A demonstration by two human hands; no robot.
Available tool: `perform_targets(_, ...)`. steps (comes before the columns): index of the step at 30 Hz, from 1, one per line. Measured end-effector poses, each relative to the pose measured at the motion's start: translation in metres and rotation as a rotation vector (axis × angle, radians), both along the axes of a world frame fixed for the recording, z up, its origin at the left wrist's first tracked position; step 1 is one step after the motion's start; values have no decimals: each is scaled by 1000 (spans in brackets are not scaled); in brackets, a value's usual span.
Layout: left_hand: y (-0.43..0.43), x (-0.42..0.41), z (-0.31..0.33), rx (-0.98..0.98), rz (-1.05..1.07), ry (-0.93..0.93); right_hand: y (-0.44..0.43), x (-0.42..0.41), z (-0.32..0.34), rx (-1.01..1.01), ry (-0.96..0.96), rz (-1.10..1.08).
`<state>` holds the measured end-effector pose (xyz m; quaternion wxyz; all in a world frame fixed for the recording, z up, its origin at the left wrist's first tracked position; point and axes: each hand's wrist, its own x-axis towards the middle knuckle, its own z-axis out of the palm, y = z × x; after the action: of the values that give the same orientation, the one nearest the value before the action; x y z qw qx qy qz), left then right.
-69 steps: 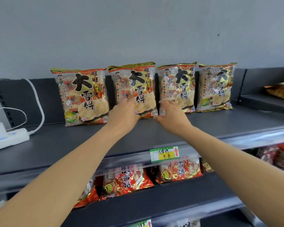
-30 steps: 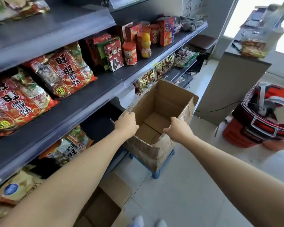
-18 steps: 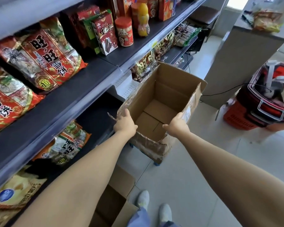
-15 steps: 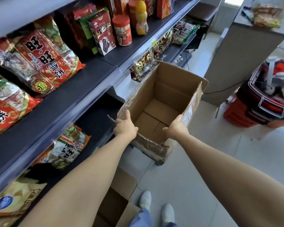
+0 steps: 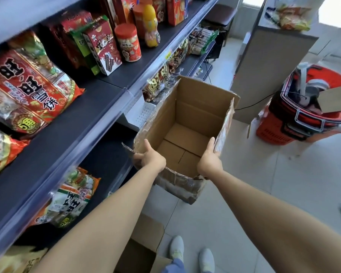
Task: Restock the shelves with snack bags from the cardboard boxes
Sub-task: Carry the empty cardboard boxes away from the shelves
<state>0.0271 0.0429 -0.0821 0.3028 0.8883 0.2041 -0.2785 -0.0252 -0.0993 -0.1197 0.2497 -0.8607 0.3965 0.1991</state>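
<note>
Several glossy, crinkled red snack bags (image 5: 28, 89) sit on the dark flat shelf (image 5: 77, 119) at left. The left hand (image 5: 151, 157) has its grip curled round the crumpled, tape-shiny near rim of the open corrugated cardboard box (image 5: 195, 115). The right hand (image 5: 210, 161) grips its right wall. Stacked red plastic baskets (image 5: 295, 123) stand rightmost.

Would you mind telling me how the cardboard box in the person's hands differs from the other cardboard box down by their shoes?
The held box is gripped at its near rim by the left hand and right hand; the floor box is untouched. The held box shows an empty inside; the floor box is partly hidden by the left arm, its inside unreadable. Both are brown cardboard, open-topped.
</note>
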Motion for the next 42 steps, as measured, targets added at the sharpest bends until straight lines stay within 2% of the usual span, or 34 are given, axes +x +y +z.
perform_targets(8,-39,8,62,24,-109,-77,-35,-5,55,49,-122,-114)
perform_targets(18,-133,-8,122,90,-474,-172,-111,-57,115,35,-241,-381)
perform_targets(23,-212,-33,141,117,-722,-289,-169,-104,138,-11,-307,-583)
perform_targets(28,-298,-84,159,66,-876,-319,-238,-171,161,-145,-347,-697)
perform_targets(42,-543,-229,169,-26,-1164,-395,-440,-333,182,-256,-334,-937)
